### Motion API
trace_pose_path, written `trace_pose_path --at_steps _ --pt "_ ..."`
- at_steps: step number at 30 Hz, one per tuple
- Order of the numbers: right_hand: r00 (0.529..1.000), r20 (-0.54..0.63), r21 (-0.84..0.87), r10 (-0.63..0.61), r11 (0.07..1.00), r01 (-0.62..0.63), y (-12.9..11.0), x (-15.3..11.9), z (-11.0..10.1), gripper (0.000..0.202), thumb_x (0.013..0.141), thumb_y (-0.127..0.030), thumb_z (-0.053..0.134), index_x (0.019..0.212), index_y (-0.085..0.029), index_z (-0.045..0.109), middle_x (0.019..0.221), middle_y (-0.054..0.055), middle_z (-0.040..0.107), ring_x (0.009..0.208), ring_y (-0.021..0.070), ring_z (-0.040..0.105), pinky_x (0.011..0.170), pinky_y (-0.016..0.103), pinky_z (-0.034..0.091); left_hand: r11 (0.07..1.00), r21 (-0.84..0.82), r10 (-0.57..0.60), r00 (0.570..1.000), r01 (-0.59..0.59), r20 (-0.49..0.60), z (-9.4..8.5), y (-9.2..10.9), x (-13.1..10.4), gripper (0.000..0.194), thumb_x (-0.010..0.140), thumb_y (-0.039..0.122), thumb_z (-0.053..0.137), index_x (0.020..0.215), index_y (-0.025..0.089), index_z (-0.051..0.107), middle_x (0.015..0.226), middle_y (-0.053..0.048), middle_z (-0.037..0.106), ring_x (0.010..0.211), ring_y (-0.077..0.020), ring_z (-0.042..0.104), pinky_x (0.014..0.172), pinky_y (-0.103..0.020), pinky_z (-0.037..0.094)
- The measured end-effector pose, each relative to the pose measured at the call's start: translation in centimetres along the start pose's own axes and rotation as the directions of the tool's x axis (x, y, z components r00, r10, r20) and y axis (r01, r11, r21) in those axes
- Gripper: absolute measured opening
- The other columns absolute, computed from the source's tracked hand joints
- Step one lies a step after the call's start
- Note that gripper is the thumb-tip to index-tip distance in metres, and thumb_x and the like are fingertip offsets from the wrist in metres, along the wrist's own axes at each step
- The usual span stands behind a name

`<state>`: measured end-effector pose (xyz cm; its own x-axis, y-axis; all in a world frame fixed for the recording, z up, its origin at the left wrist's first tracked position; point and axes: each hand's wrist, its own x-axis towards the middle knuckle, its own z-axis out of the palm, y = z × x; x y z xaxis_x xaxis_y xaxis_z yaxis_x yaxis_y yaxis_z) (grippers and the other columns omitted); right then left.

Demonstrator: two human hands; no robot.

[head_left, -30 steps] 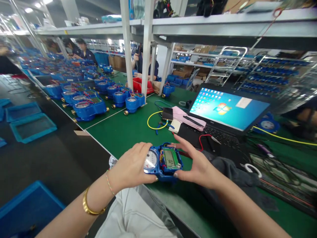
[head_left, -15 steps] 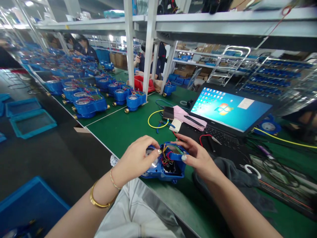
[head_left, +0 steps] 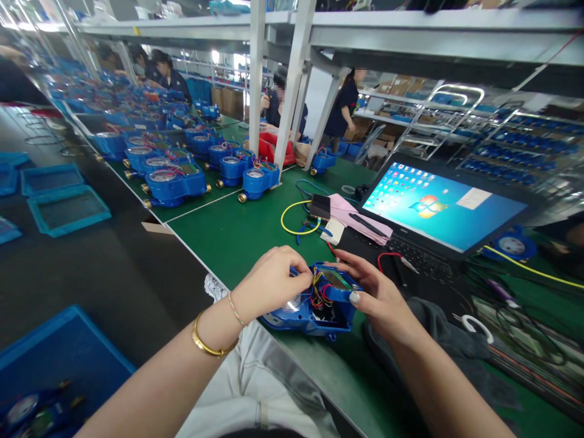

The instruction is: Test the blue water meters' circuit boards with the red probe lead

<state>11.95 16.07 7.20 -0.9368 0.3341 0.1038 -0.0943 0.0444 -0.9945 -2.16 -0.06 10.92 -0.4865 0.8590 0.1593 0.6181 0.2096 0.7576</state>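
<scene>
A blue water meter (head_left: 296,323) lies at the front edge of the green bench, its electronics housing uncovered. Red, yellow and black wires (head_left: 320,294) run from the housing to a blue display module (head_left: 343,294) tilted up above it. My left hand (head_left: 280,281) reaches over the round dial, thumb and forefinger pinched at the wires; the fingertips are partly hidden. My right hand (head_left: 376,289) grips the display module by its right side, thumb in front and fingers behind.
A laptop (head_left: 438,204) stands behind on the right, with pink paper (head_left: 356,219), a yellow cable (head_left: 281,222) and pliers (head_left: 301,231) near it. More water meters (head_left: 176,185) fill the bench at left. Shelf posts (head_left: 292,91) rise behind; a blue bin (head_left: 64,347) sits lower left. Co-workers are farther back.
The view has shifted slightly, so the bench appears farther right. My left fingers have drawn together in a pinch at the wires. My right hand still holds the display module.
</scene>
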Motion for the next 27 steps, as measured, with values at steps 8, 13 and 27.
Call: trace_pose_path --at_steps 8,13,27 --pt "1.000 0.004 -0.067 -0.027 0.997 0.028 0.0 -0.2 0.0 0.071 0.068 -0.051 0.075 0.128 -0.023 0.048 0.120 0.014 0.062 0.109 0.0302 0.059 0.094 0.047 0.047 1.000 -0.004 -0.013 0.996 0.014 0.089 -0.8 0.2 1.0 0.015 0.074 0.017 0.056 0.067 0.017 0.068 0.086 -0.003 0.070 0.080 -0.0148 0.062 0.079 -0.026 0.047" --pt "0.998 0.027 -0.118 -0.050 0.992 0.053 -0.1 -0.4 0.0 0.073 0.069 -0.052 0.074 0.130 -0.023 0.046 0.121 0.014 0.061 0.112 0.0302 0.057 0.097 0.047 0.045 1.000 -0.014 0.000 0.992 0.001 0.124 -0.9 0.3 1.2 0.013 0.073 0.017 0.057 0.065 0.017 0.067 0.084 -0.002 0.069 0.082 -0.0147 0.061 0.078 -0.025 0.047" --pt "0.995 0.064 -0.188 -0.071 0.979 0.082 -0.3 -0.6 0.1 0.075 0.070 -0.049 0.074 0.131 -0.022 0.042 0.123 0.013 0.059 0.114 0.0294 0.055 0.100 0.046 0.042 0.999 -0.036 -0.032 0.979 0.040 0.202 -1.1 0.1 1.3 0.014 0.069 0.021 0.057 0.067 0.014 0.068 0.085 -0.005 0.069 0.080 -0.0167 0.063 0.075 -0.025 0.047"
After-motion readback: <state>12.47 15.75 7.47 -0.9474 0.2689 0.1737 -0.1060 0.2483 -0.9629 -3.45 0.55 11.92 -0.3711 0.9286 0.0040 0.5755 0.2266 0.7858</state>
